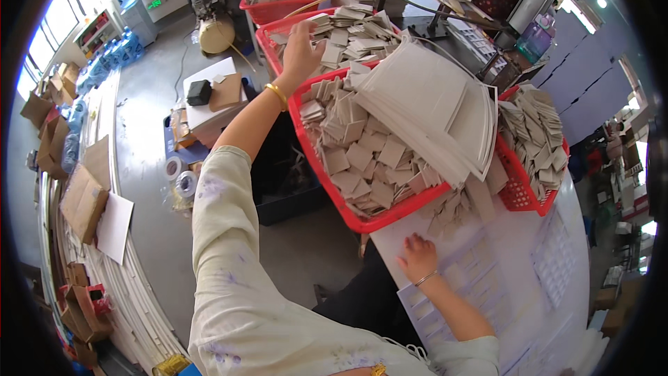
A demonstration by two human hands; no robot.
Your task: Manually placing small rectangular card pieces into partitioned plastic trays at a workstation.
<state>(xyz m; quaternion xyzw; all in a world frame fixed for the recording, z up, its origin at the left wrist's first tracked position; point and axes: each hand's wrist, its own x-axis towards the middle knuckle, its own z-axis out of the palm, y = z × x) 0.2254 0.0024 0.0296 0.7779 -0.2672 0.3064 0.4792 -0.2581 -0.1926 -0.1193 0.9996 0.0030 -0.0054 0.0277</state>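
My left arm reaches far forward, and my left hand (300, 56) is over the left side of a red basket (268, 49) holding many small grey-white square pieces (355, 40). Its thumb stands apart from the bent fingers, and no held thing shows. Closer to me, a larger red basket (369, 224) is heaped with similar square pieces (376, 157). A stack of large whitish sheets (417, 90) leans across its right side. My right hand (419, 259) is low at the white table (459, 233), just in front of this basket, fingers loosely spread with nothing visible in them.
White slotted frames (463, 271) lie on the table beside my right hand. Another red basket (518, 188) of pieces stands at right, and one (278, 10) at the back. A dark bin (292, 205) sits below on the left. Cables and a metal-framed device (532, 3) crowd the back right.
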